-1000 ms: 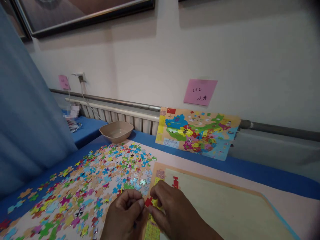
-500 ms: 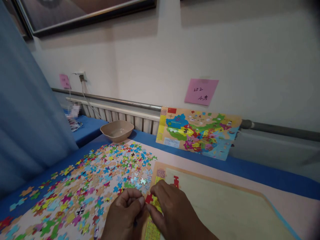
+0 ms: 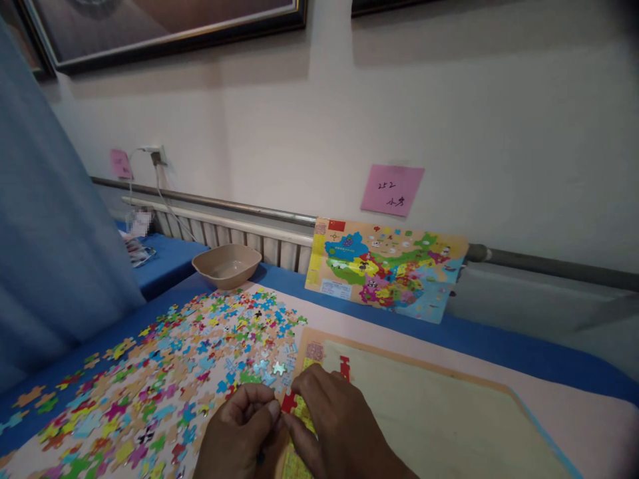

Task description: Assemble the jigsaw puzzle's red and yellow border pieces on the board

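Note:
Low in the middle, a red jigsaw piece (image 3: 289,402) shows between my two hands, over the left border of the puzzle board (image 3: 424,399). My left hand (image 3: 242,429) is closed, thumb and forefinger pinched at the piece's left edge. From the other side, my right hand (image 3: 332,419) has its thumb and forefinger on the piece's right edge, the other fingers curled above the yellow strip (image 3: 297,462). Another red piece (image 3: 345,367) lies on the board's cream base just beyond my right hand. Loose jigsaw pieces (image 3: 164,379) spread widely to the left.
A beige bowl (image 3: 227,265) stands behind the loose pieces. The printed map sheet (image 3: 384,269) leans against the wall pipe (image 3: 554,266) at the back. A blue curtain (image 3: 54,213) hangs on the left. Pink notes (image 3: 393,189) stick to the wall.
The view has shifted slightly, so the scene sits a little further left and lower. Both hands keep nearly the same pose around the red piece.

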A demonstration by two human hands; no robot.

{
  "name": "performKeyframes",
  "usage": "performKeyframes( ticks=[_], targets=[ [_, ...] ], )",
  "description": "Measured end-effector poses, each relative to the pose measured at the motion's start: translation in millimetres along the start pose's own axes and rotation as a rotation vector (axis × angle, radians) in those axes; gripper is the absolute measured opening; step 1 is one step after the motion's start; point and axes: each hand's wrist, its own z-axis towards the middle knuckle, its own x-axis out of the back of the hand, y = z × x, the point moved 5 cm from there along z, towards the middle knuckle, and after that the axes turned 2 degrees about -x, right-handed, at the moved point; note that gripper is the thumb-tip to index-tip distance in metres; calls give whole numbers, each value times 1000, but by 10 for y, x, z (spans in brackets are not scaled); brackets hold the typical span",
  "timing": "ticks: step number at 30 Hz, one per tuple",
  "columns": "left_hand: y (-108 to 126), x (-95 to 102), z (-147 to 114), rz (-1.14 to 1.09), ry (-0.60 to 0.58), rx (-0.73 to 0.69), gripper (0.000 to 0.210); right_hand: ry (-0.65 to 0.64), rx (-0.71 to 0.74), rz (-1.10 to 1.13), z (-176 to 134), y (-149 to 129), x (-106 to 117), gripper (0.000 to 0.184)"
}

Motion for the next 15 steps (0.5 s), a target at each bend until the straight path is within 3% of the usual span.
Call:
performKeyframes(
  ticks=[3,9,15],
  targets=[
    [-10,24,8,-10,-23,45,53,5,11,-19,-14,9,-31,22],
    [39,-46,-50,62,90,-10,60,20,13,-35,-9,30,-30,23],
    [162,-217,-118,94,92,-92,48,70,87,-106,-41,57,-2,15]
  ],
)
